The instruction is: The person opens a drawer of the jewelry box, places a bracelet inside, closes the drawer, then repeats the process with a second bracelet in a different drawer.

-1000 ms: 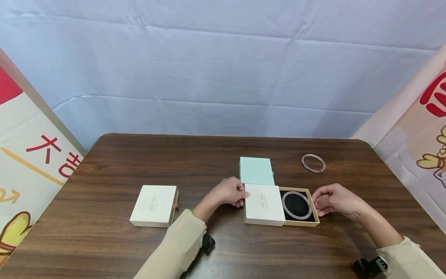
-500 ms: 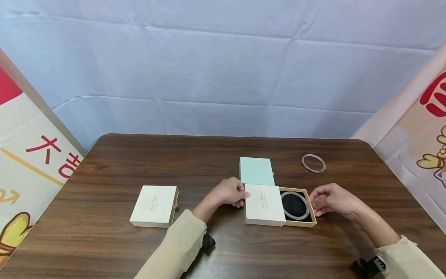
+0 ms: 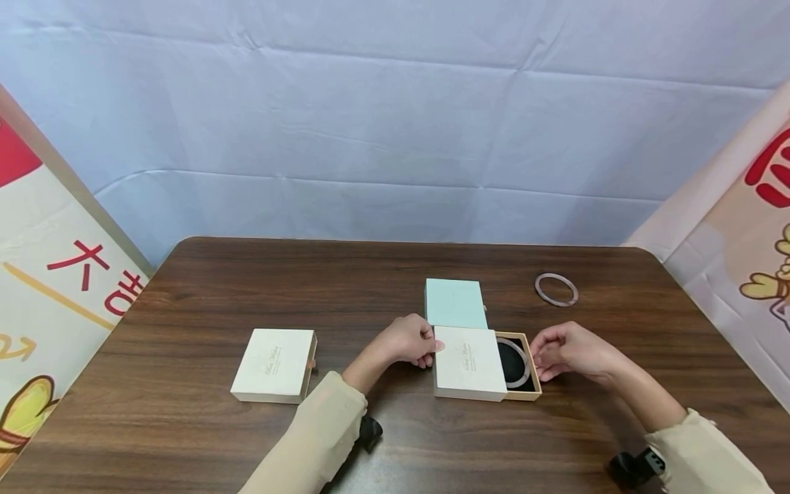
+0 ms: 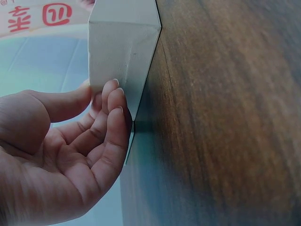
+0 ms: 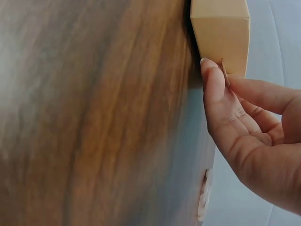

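A white slide-out box sleeve (image 3: 469, 374) lies on the table, with its tan drawer (image 3: 533, 363) partly out on the right. Inside the drawer, a pale bangle (image 3: 527, 363) rests on black padding, its left part hidden under the sleeve. My left hand (image 3: 404, 339) holds the sleeve's left end, thumb on the top edge and curled fingers (image 4: 116, 127) against the side. At the drawer's outer end, my right hand (image 3: 570, 353) pinches a small brown pull tab (image 5: 225, 75) between thumb and fingers.
A mint-green box (image 3: 455, 303) touches the back of the white sleeve. Another pale bangle (image 3: 575, 293) lies loose at the back right. A second white box (image 3: 273, 363), shut, sits to the left on the brown wooden table (image 3: 308, 281).
The drawer has slid left into the sleeve along with my right hand, covering more of the bangle inside. My left hand and the sleeve have stayed in place.
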Demonstrator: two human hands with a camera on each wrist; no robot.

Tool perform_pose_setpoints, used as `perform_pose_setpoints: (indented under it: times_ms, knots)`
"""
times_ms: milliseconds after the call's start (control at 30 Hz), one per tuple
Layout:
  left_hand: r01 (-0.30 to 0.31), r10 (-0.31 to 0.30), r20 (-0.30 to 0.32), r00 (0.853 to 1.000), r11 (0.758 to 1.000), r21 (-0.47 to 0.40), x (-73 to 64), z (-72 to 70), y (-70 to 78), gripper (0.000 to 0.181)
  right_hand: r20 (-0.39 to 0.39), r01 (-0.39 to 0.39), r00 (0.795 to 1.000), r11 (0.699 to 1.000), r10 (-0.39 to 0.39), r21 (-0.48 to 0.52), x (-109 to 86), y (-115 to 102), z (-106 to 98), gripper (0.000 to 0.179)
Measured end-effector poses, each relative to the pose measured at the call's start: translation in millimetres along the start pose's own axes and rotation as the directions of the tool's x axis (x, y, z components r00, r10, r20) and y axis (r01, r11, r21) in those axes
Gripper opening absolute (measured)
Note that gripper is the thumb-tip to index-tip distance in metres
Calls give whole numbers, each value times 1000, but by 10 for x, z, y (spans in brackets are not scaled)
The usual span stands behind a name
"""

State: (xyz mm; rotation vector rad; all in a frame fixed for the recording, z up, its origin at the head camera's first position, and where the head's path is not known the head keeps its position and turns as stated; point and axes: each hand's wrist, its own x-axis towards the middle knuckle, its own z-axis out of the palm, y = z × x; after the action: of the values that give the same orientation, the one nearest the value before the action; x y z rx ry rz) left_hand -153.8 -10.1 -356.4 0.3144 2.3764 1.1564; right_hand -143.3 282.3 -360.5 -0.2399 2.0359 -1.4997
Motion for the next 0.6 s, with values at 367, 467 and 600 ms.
perform_pose_setpoints:
  times_ms: [367,467,600]
  knots:
    - [8,-8,-3,1000,1000,-6,9,1,-5,30,44,9,999,1000,-10,27,92,-45,106,13]
    - [13,-13,-2,1000,1000,-11,5,5,-1,29,55,10,998,1000,-12,29,111,-60,133,13]
    - [17,-17,-1,1000,1000,-12,3,4,0,29,73,22,997,999,-24,28,138,-70,164,13]
